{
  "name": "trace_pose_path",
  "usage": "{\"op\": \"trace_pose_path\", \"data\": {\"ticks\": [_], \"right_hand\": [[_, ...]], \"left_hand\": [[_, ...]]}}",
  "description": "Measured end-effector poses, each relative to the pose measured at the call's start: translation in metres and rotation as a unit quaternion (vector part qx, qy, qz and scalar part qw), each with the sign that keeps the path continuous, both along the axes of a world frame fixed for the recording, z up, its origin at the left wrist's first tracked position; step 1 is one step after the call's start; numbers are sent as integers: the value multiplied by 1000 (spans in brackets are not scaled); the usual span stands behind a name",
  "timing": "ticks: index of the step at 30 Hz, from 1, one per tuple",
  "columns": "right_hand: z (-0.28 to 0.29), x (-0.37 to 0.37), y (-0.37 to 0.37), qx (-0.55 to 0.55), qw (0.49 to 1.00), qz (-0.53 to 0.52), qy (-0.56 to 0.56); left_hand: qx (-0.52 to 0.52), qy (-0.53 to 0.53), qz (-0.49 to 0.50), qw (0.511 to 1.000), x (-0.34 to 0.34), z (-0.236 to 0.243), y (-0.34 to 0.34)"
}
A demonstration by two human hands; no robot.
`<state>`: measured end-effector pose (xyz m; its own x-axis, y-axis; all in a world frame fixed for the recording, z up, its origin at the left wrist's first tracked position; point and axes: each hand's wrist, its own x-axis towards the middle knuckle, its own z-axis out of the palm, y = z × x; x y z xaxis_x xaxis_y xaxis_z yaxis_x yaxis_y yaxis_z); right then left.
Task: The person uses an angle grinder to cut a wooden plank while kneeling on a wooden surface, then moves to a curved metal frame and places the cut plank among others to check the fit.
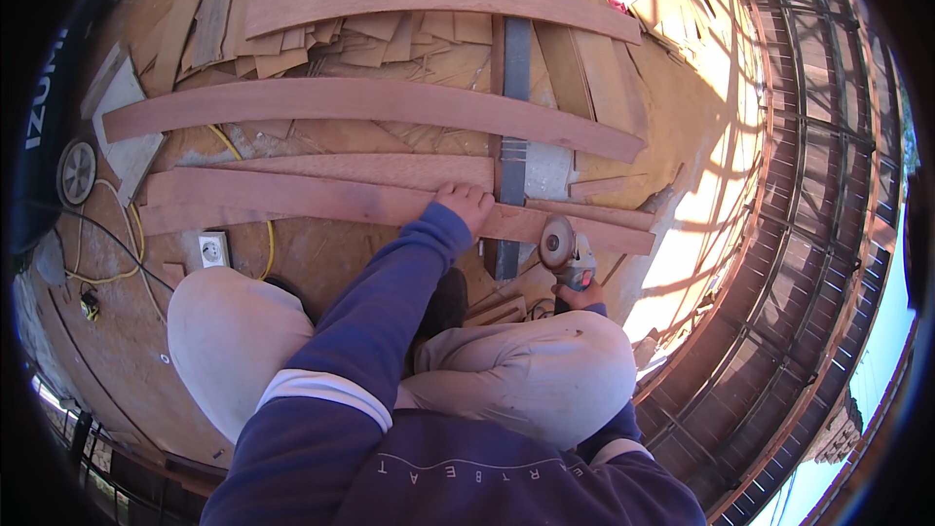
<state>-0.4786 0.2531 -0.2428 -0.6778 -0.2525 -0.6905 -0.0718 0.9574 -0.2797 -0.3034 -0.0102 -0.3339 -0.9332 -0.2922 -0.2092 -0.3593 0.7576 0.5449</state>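
My left hand (466,205) grips the front reddish wooden board (224,197), fingers bent over it where it crosses a dark grey beam (511,73). Another reddish strip (302,168) lies just behind that board. My right hand (575,296) is closed on a grey angle grinder (577,258), whose disc is beside the board's right portion, just right of the beam; whether they touch I cannot tell. Two more long planks (370,102) lie across the beam farther away.
Piled thin boards (351,49) fill the back. At left are a wheeled black machine (76,173), yellow cable (268,253), white socket block (213,249) and tape measure (90,304). A railing or open metal framework (808,136) runs along the right edge of the floor.
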Motion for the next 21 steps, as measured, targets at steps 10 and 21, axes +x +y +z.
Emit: {"op": "trace_pose_path", "data": {"ticks": [10,21], "right_hand": [[17,24,19,41,994,-100,28],[36,19,45,-156,966,-195,64]], "left_hand": [[-8,1,-3,1000,0,-3,3],[-31,-94,44,994,49,61,-93]]}}
